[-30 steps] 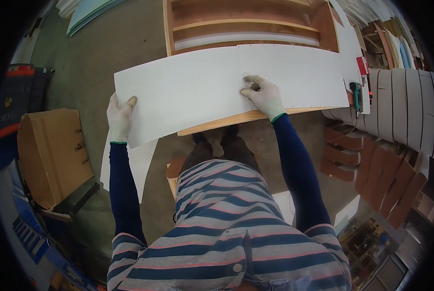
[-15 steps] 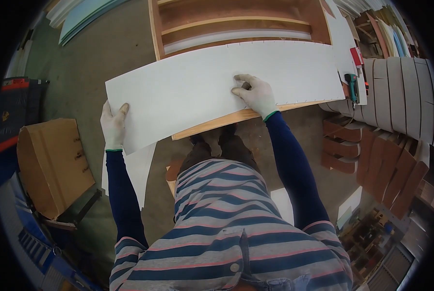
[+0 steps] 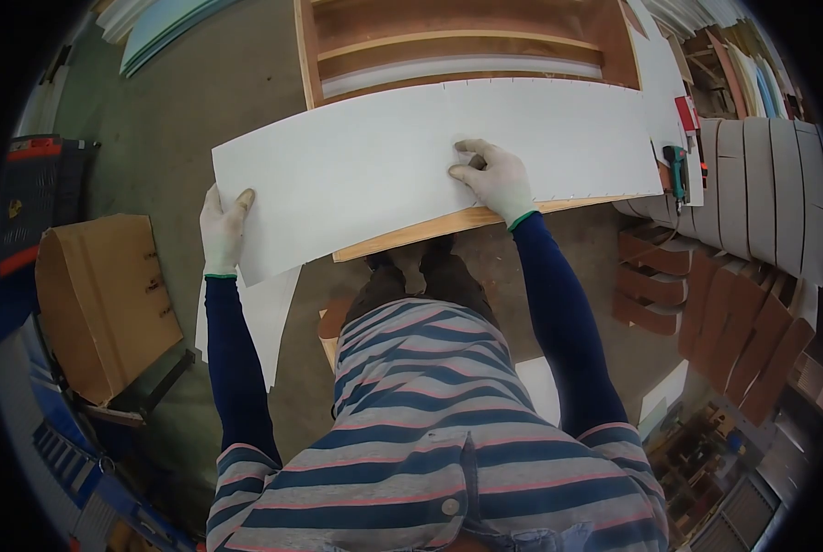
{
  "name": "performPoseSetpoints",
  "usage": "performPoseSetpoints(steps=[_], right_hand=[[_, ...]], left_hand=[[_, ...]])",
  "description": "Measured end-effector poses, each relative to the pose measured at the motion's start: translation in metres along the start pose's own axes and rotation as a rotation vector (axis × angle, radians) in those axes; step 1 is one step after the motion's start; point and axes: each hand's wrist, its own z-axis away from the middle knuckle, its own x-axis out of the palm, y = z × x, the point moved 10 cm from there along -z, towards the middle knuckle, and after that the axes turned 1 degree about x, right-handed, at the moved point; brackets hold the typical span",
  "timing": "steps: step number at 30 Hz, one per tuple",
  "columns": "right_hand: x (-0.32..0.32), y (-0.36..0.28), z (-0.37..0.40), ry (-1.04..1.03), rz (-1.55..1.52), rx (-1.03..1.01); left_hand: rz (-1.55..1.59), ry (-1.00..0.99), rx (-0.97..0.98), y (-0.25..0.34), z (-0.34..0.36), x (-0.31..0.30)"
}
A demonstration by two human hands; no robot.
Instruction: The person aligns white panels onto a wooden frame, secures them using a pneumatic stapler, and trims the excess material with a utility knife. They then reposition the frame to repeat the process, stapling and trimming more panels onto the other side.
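Observation:
A long white sheet lies over a wooden frame, its left end reaching past the frame. My left hand, in a pale glove, grips the sheet's left end, with the thumb on top and the other fingers at or behind the edge. Over the middle of the sheet is my right hand, also gloved, its thumb and index finger curved and apart. Whether a small thing sits between those fingers I cannot make out. Small marks run along the sheet's far and near edges on the right.
Beyond the sheet stands a wooden shelf unit. A green tool lies at the right, near stacked curved grey panels and brown pieces. A cardboard box and a dark case are at the left.
The view has shifted slightly, so the sheet, shelf unit and both hands appear a little further right. My grip on the sheet's left end looks the same.

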Motion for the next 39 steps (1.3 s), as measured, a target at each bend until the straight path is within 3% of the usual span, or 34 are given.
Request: performPoseSetpoints(steps=[21, 23, 24, 25, 27, 29, 31, 33, 34, 39], right_hand=[[0.000, -0.002, 0.001, 0.007, -0.015, -0.037], [0.001, -0.003, -0.001, 0.042, -0.028, -0.075], [-0.002, -0.004, 0.000, 0.081, -0.034, -0.100], [-0.004, -0.006, 0.000, 0.088, -0.032, -0.104], [-0.001, -0.002, 0.001, 0.018, -0.006, -0.035], [-0.001, -0.001, 0.002, 0.024, -0.003, -0.040], [-0.004, -0.007, 0.003, 0.037, -0.002, -0.047], [-0.003, -0.008, 0.004, -0.004, -0.075, 0.011], [-0.004, -0.007, 0.003, 0.062, -0.102, -0.057], [-0.006, -0.006, 0.002, 0.105, -0.043, -0.099]], left_hand=[[-0.044, 0.039, -0.013, -0.004, -0.002, 0.000], [-0.229, 0.167, 0.024, -0.011, -0.005, -0.009], [-0.483, 0.276, -0.095, 0.017, 0.010, -0.012], [-0.477, 0.279, -0.090, 0.026, 0.015, -0.002], [-0.617, 0.436, 0.484, 0.095, 0.033, 0.022], [-0.550, 0.069, 0.717, 0.109, 0.047, 0.101], [-0.577, -0.034, 0.816, 0.125, 0.065, 0.175], [-0.676, -0.142, 0.732, 0.139, 0.068, 0.223], [-0.709, -0.131, 0.753, 0.135, 0.063, 0.238], [-0.897, -0.147, 0.612, 0.116, 0.035, 0.263]])
